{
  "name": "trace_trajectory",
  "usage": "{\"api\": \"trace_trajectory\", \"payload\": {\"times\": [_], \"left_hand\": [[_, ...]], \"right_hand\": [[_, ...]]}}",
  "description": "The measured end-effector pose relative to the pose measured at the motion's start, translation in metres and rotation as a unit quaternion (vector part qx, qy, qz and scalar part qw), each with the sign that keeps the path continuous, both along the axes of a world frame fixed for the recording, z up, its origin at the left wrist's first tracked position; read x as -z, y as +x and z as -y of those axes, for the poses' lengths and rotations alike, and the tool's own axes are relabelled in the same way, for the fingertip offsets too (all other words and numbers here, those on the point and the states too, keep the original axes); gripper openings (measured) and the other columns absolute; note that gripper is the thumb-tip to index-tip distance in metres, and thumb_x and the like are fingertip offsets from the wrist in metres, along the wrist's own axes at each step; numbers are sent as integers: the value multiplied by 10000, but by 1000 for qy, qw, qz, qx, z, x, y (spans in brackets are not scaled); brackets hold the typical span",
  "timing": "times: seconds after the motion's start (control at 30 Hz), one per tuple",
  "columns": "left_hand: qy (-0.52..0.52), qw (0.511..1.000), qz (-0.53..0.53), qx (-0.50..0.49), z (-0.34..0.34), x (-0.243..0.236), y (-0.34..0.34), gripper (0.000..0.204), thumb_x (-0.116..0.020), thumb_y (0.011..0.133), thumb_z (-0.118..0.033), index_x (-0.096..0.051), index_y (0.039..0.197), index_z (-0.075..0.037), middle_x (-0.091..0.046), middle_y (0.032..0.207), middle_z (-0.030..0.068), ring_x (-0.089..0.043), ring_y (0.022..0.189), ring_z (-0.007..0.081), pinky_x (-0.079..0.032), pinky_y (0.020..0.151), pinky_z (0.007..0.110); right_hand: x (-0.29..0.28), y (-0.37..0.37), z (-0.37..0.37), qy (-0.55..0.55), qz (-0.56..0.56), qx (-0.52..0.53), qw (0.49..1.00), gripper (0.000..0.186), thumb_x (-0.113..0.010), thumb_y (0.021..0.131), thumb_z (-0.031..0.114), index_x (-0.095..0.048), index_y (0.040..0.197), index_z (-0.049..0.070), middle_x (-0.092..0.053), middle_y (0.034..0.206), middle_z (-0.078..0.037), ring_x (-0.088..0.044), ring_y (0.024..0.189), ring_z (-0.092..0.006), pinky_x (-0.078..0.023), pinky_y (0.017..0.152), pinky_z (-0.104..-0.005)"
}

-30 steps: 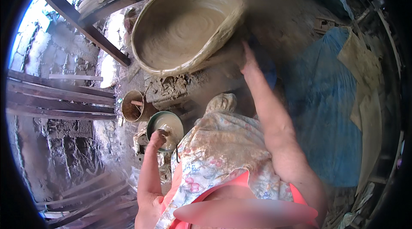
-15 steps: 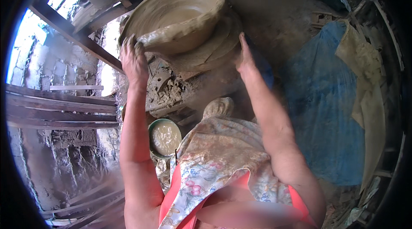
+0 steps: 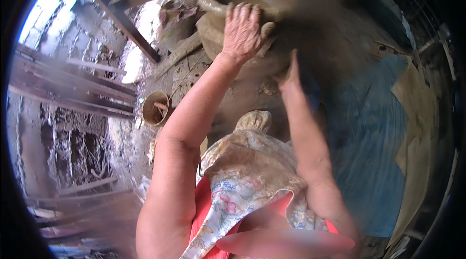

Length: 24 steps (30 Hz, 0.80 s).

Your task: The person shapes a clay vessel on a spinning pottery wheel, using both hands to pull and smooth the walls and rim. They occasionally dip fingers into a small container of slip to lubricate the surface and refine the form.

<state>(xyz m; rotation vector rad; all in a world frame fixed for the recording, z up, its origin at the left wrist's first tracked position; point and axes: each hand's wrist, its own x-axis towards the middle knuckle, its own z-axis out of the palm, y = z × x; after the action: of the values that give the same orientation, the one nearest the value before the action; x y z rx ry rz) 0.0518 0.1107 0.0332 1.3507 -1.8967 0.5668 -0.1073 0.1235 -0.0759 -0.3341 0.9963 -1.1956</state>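
A large wet clay bowl (image 3: pixel 213 4) with a thick, uneven rim stands at the top of the view, and its far right side is blurred. My left hand (image 3: pixel 244 31) lies over its near rim, with clay-coated fingers bent over the edge and the thumb apart on the outside. Just below and to the right of the bowl, my right hand (image 3: pixel 290 74) appears edge-on with fingers stretched out. It is apart from the bowl and seems to hold nothing, though motion smears it.
A small round pot (image 3: pixel 156 108) with a stick-like piece inside stands left of my left forearm. Wooden beams (image 3: pixel 116 14) and a rough wall (image 3: pixel 77 118) fill the left side. Blue sheeting (image 3: pixel 366 147) hangs at the right beside tan cloth (image 3: pixel 420 113). My stained floral apron (image 3: pixel 247 162) covers my lap.
My left hand has shifted right along the bowl's rim. My right hand is lower and farther from the bowl. The view has shifted, and my left arm now hides the green-rimmed bucket of murky liquid.
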Motion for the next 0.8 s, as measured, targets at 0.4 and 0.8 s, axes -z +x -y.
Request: {"api": "trace_trajectory", "payload": {"times": [0.4,0.8], "left_hand": [[409,879,-235,-70,-198,194,166,142,-553,683,-114,-520,748,8,-547,732,240,-535,713,419,-438,631,447],[688,676,-114,-238,-297,336,170,284,-389,830,-103,-622,963,-12,-600,1010,212,-598,930,323,-478,801,400]], "right_hand": [[26,32,-24,-20,-42,-24,999,692,-614,787,439,-340,1331,110,-261,1384,-84,-399,1142,-362,-421,847,-476],[15,56,-37,-39,-77,-13,996,669,-631,782,419,-375,1276,48,-380,1263,-136,-482,1033,-364,-440,797,-473]]}}
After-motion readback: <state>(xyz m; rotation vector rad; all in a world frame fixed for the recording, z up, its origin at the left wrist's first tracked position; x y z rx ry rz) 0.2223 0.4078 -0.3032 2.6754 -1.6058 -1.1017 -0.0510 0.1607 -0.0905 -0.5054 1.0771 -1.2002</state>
